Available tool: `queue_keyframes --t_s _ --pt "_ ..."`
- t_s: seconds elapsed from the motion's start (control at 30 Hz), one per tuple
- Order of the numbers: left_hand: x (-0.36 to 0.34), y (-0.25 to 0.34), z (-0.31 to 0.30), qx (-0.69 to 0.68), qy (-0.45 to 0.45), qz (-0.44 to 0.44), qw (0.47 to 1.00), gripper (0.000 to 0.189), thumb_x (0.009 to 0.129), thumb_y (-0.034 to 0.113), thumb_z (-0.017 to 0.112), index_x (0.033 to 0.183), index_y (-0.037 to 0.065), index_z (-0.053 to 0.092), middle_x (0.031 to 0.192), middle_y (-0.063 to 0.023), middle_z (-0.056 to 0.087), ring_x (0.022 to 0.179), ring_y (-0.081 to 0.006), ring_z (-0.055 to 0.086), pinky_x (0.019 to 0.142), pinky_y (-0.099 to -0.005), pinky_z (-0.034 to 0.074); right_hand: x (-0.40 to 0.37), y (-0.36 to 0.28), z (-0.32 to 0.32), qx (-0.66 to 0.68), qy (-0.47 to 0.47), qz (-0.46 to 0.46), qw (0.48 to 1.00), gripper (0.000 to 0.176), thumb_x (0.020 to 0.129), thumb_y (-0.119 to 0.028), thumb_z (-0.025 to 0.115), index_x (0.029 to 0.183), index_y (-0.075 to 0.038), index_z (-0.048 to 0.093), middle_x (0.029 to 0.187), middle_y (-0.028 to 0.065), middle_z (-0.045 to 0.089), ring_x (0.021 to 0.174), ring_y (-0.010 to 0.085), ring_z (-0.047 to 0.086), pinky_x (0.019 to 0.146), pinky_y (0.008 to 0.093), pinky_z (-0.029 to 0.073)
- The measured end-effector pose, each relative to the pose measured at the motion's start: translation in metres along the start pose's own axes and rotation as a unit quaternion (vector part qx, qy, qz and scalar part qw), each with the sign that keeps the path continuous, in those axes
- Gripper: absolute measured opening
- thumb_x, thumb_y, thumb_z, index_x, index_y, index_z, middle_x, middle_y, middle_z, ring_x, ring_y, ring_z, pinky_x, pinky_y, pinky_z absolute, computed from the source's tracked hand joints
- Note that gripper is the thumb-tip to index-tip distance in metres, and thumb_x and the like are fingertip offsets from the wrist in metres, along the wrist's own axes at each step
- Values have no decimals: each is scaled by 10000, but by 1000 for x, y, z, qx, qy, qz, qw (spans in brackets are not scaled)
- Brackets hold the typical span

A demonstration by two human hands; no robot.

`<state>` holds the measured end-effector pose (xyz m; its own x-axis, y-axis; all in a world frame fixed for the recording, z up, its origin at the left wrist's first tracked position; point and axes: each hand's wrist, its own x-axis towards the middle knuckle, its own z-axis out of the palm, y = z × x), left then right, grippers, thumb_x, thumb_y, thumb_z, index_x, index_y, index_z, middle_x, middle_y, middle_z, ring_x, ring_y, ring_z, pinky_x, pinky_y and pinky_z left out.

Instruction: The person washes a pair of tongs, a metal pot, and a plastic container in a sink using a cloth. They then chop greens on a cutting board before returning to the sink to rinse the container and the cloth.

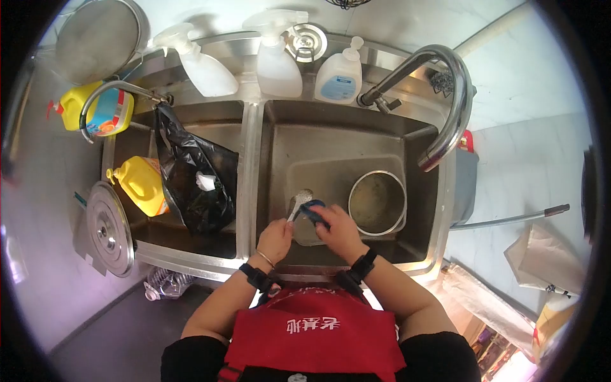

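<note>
Over the right basin of the steel sink [251, 172], my left hand [275, 242] is closed round the handle of a perforated metal spoon [303, 196]. The spoon's head points away from me. My right hand [338, 233] grips a dark blue cloth or sponge [312, 209] and holds it against the spoon near its head. Just right of my right hand, a round metal pot [378, 202] stands in the basin with cloudy liquid in it.
A curved faucet [455, 95] arches over the right basin. Spray bottles [279, 63] and a soap bottle [338, 75] line the back ledge. The left basin holds a black plastic bag [197, 178] and a yellow jug [141, 184]. A metal lid [108, 229] leans at the left.
</note>
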<state>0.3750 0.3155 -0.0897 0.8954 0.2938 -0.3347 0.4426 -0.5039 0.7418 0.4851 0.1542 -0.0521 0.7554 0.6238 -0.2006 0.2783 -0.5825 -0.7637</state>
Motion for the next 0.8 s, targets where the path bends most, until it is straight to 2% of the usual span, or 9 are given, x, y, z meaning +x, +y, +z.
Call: queue_keyframes --t_s 0.07,0.2,0.4,0.47,0.6,0.63,0.67,0.7,0.8 --pt "0 7 6 8 2 13 1000 291 924 224 438 780 -20 502 754 -238 532 760 -428 523 682 -481 405 -6 -14 2 -48 -35 -68 996 402 737 -114 596 1135 -175 593 846 146 544 787 316 595 673 398 503" --pt "-1 17 7 16 -18 41 999 269 917 205 439 778 -16 504 755 -237 533 753 -425 522 676 -482 403 0 3 20 -99 -8 -94 991 442 745 -105 599 1166 -235 568 882 138 528 775 324 594 664 401 509" --pt "-3 4 -3 12 -14 27 999 286 920 220 443 771 -17 501 744 -230 532 741 -420 523 661 -479 401 22 25 39 -143 1 -38 989 445 788 -83 544 1209 -229 539 953 160 532 818 352 598 697 422 510" --pt "-6 0 -5 28 -36 8 999 293 923 227 442 772 -16 502 735 -222 527 749 -419 525 666 -481 402 31 35 45 -149 -15 56 987 422 814 -83 514 1223 -188 532 995 179 536 873 371 597 730 434 507" --pt "-11 2 -6 53 -37 2 998 284 924 241 445 792 -1 516 759 -217 531 748 -413 531 679 -486 416 34 68 51 -222 -48 106 968 403 848 -100 482 1249 -120 507 1026 199 537 934 382 588 788 420 500" --pt "-12 8 -8 84 -23 0 996 261 909 243 470 806 13 538 835 -216 545 755 -408 556 675 -484 444 32 68 51 -222 -48 106 968 403 848 -100 482 1249 -120 507 1026 199 537 934 382 588 788 420 500" --pt "-13 14 -11 114 -9 -3 993 239 894 244 496 819 27 560 911 -216 559 763 -404 581 672 -481 471 30 68 52 -243 -99 116 958 395 850 -102 477 1242 -128 517 1040 202 540 936 381 589 796 421 497" --pt "-13 21 -14 114 -9 -2 993 239 894 244 496 819 27 560 911 -216 559 763 -404 581 672 -481 471 27 68 52 -264 -148 126 945 388 853 -104 473 1235 -137 527 1055 205 543 939 381 589 803 423 494" --pt "-15 38 -25 136 62 47 988 160 852 204 573 808 50 572 905 -165 518 735 -369 564 650 -452 466 15 68 51 -233 -172 81 954 365 783 -121 547 1144 -126 596 971 188 568 921 356 599 768 419 502"
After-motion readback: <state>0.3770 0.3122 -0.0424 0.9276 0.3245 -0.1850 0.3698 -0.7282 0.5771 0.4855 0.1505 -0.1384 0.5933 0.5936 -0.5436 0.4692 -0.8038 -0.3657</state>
